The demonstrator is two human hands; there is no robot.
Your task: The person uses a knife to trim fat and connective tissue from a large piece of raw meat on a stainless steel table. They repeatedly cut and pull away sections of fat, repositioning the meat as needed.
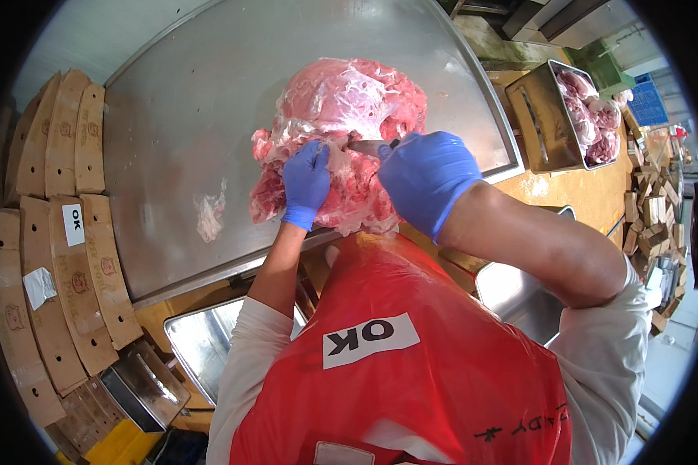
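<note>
i see trimming midway | left hand fingers pinching fat on meat | right hand closed round knife | one scrap off, bulk left

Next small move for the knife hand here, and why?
Probably draw the knife a little further along the cut. The right hand has the blade in the meat, and the left hand pinches and pulls a flap beside it, holding the seam open.

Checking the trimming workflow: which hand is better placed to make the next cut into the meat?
Right, probably. The right hand holds the knife, blade against the meat slab, while the left hand pinches a flap aside.
</note>
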